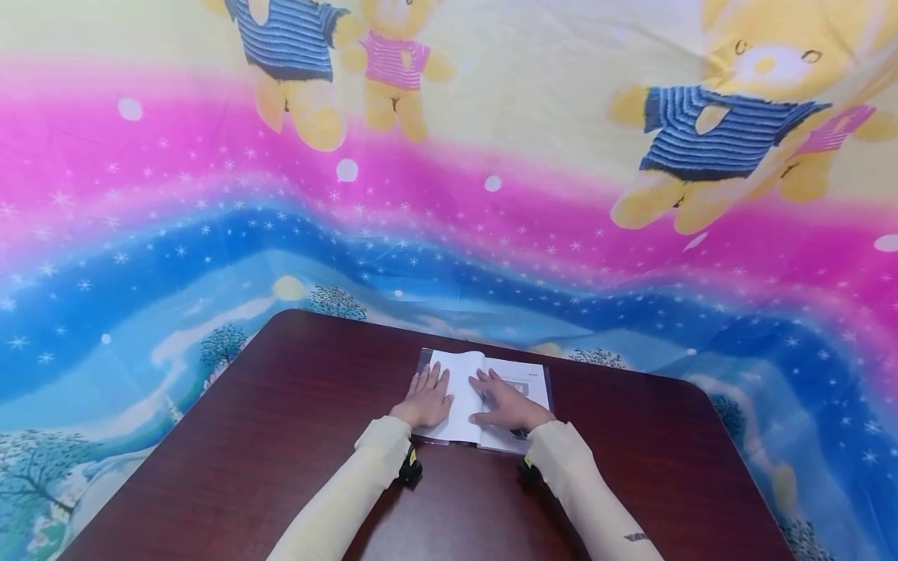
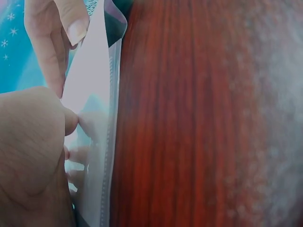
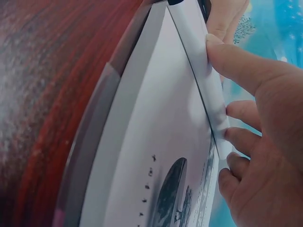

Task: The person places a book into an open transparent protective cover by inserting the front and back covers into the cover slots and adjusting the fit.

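Note:
A book (image 1: 460,397) in a clear plastic cover lies spread on the table, with a blank white left page and a printed right page (image 1: 537,375). My left hand (image 1: 426,401) rests on the left page with its fingers extended. Across the printed page reaches my right hand (image 1: 510,405), whose fingertips touch paper beside the fold. In the right wrist view, the thumb and fingers of the right hand (image 3: 270,142) press along the curved page by the spine. The left wrist view shows the plastic cover's edge (image 2: 113,94) beside the left hand (image 2: 33,146).
The dark red-brown wooden table (image 1: 337,374) extends around the book, with rounded far corners. Behind it hangs a cloth (image 1: 449,257) printed with bears and snowflakes. A black wrist device (image 1: 410,470) is strapped under the left sleeve, another (image 1: 528,472) under the right.

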`<state>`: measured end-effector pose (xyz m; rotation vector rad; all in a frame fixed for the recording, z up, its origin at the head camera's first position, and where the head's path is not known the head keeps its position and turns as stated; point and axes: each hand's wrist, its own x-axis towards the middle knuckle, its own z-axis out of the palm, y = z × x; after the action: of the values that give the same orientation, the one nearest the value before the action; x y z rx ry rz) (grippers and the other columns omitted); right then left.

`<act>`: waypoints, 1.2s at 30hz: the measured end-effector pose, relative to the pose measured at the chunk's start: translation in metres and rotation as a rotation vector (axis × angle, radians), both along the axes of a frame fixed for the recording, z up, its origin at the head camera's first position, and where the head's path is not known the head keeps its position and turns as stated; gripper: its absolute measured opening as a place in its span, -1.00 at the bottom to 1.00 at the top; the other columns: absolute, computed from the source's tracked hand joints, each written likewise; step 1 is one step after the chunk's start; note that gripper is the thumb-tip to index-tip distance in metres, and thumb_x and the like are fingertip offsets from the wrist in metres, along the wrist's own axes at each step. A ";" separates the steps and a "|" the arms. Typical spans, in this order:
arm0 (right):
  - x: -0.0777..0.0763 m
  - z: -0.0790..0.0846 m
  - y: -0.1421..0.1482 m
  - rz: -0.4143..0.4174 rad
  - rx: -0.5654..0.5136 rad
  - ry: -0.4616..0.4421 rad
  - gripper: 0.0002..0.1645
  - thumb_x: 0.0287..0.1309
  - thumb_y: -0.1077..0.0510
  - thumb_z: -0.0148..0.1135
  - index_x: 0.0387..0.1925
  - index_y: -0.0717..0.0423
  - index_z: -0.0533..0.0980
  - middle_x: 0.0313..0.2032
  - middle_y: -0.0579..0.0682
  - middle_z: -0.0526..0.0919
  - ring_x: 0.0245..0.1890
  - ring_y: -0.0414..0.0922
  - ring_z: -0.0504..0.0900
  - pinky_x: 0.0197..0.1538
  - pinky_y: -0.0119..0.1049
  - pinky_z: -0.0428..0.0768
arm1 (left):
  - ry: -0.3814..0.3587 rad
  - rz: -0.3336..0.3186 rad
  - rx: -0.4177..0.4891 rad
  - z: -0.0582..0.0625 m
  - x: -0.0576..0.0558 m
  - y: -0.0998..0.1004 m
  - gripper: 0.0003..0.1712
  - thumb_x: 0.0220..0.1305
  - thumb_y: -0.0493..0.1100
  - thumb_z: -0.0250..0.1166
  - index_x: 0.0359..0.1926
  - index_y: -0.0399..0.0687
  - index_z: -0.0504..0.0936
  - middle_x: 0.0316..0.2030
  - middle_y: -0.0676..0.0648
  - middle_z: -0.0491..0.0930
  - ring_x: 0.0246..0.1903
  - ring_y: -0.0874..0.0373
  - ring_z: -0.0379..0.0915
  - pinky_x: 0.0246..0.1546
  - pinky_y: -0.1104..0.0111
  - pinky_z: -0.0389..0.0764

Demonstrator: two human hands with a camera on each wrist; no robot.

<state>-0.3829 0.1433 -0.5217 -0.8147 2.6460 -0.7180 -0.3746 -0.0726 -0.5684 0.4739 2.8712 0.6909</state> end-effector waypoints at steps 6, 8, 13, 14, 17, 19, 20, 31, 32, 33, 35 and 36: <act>0.000 0.002 -0.004 0.024 0.018 0.009 -0.02 0.24 -0.04 0.43 0.53 0.20 0.20 0.57 0.27 0.05 0.59 0.29 -0.14 0.52 0.28 0.05 | -0.011 0.003 -0.015 0.004 0.000 0.001 -0.26 0.62 0.04 -0.20 0.61 -0.24 -0.07 0.61 -0.29 -0.28 0.60 -0.22 -0.45 0.56 -0.08 -0.30; -0.001 0.002 -0.005 0.031 0.022 0.007 -0.03 0.25 -0.04 0.42 0.54 0.19 0.19 0.57 0.28 0.03 0.59 0.30 -0.15 0.52 0.27 0.04 | -0.013 0.001 -0.018 0.007 0.001 0.001 -0.27 0.61 0.02 -0.18 0.61 -0.26 -0.05 0.61 -0.31 -0.26 0.60 -0.25 -0.43 0.56 -0.09 -0.29; -0.001 0.000 -0.005 0.028 0.018 -0.004 -0.03 0.25 -0.05 0.41 0.54 0.18 0.20 0.58 0.26 0.02 0.59 0.29 -0.15 0.53 0.25 0.03 | -0.003 0.002 -0.018 0.008 0.003 0.003 -0.26 0.60 0.02 -0.18 0.60 -0.28 -0.03 0.61 -0.33 -0.23 0.59 -0.27 -0.38 0.56 -0.11 -0.25; -0.001 0.000 -0.005 0.025 0.016 -0.005 -0.03 0.25 -0.05 0.41 0.54 0.18 0.20 0.58 0.25 0.02 0.59 0.29 -0.15 0.53 0.25 0.03 | -0.008 0.003 -0.024 0.007 0.003 0.003 -0.26 0.61 0.03 -0.19 0.60 -0.27 -0.05 0.61 -0.32 -0.25 0.59 -0.26 -0.40 0.56 -0.11 -0.26; -0.001 -0.001 -0.006 0.023 0.016 -0.016 -0.03 0.26 -0.05 0.40 0.54 0.16 0.19 0.58 0.23 0.01 0.59 0.27 -0.16 0.54 0.23 0.02 | -0.014 0.010 -0.018 0.005 0.004 0.005 -0.26 0.61 0.02 -0.21 0.61 -0.28 -0.07 0.61 -0.32 -0.28 0.59 -0.25 -0.44 0.56 -0.09 -0.31; 0.000 -0.002 -0.007 0.021 0.011 -0.021 -0.03 0.27 -0.05 0.40 0.54 0.17 0.18 0.58 0.24 0.00 0.59 0.27 -0.17 0.53 0.24 0.02 | -0.019 0.013 -0.020 0.004 0.004 0.005 -0.26 0.61 0.02 -0.22 0.61 -0.27 -0.09 0.61 -0.31 -0.29 0.59 -0.24 -0.46 0.56 -0.08 -0.34; 0.000 -0.002 -0.007 0.020 0.008 -0.026 -0.04 0.27 -0.04 0.40 0.54 0.18 0.18 0.58 0.24 -0.01 0.59 0.27 -0.17 0.54 0.24 0.02 | -0.024 0.014 -0.023 0.004 0.004 0.006 -0.26 0.62 0.02 -0.23 0.61 -0.27 -0.11 0.61 -0.30 -0.31 0.59 -0.23 -0.48 0.56 -0.07 -0.35; 0.000 -0.004 -0.010 0.001 0.032 -0.035 -0.05 0.29 -0.05 0.38 0.56 0.10 0.17 0.60 0.17 -0.03 0.61 0.20 -0.21 0.53 0.24 0.04 | -0.015 0.012 -0.037 0.006 0.004 0.006 -0.27 0.61 0.01 -0.20 0.61 -0.26 -0.09 0.62 -0.28 -0.27 0.60 -0.23 -0.44 0.57 -0.07 -0.32; 0.000 -0.003 -0.010 -0.001 0.035 -0.036 -0.05 0.29 -0.05 0.38 0.56 0.09 0.17 0.60 0.15 -0.03 0.61 0.19 -0.22 0.54 0.23 0.03 | -0.014 0.011 -0.039 0.006 0.004 0.006 -0.26 0.62 0.01 -0.21 0.61 -0.25 -0.10 0.62 -0.28 -0.27 0.60 -0.23 -0.45 0.57 -0.06 -0.33; 0.000 -0.003 -0.010 -0.001 0.031 -0.034 -0.05 0.28 -0.05 0.39 0.56 0.10 0.18 0.60 0.16 -0.02 0.61 0.20 -0.22 0.53 0.24 0.04 | -0.013 0.012 -0.038 0.006 0.004 0.006 -0.26 0.61 0.01 -0.21 0.61 -0.25 -0.10 0.62 -0.28 -0.27 0.60 -0.23 -0.45 0.57 -0.07 -0.33; 0.001 -0.002 -0.011 0.002 0.026 -0.031 -0.05 0.28 -0.04 0.39 0.55 0.11 0.18 0.60 0.17 -0.02 0.61 0.22 -0.21 0.53 0.25 0.04 | -0.008 0.014 -0.028 0.008 0.005 0.006 -0.27 0.61 0.00 -0.18 0.61 -0.27 -0.07 0.62 -0.28 -0.23 0.60 -0.24 -0.42 0.56 -0.09 -0.31; 0.001 -0.002 -0.011 0.004 0.025 -0.031 -0.05 0.28 -0.04 0.39 0.55 0.12 0.18 0.60 0.17 -0.02 0.61 0.22 -0.21 0.53 0.25 0.04 | -0.009 0.014 -0.028 0.008 0.005 0.006 -0.27 0.61 -0.01 -0.17 0.60 -0.27 -0.05 0.62 -0.28 -0.21 0.60 -0.25 -0.40 0.56 -0.10 -0.29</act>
<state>-0.3818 0.1318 -0.5235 -0.7957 2.6192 -0.6899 -0.3700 -0.0668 -0.5601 0.4456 2.8747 0.6518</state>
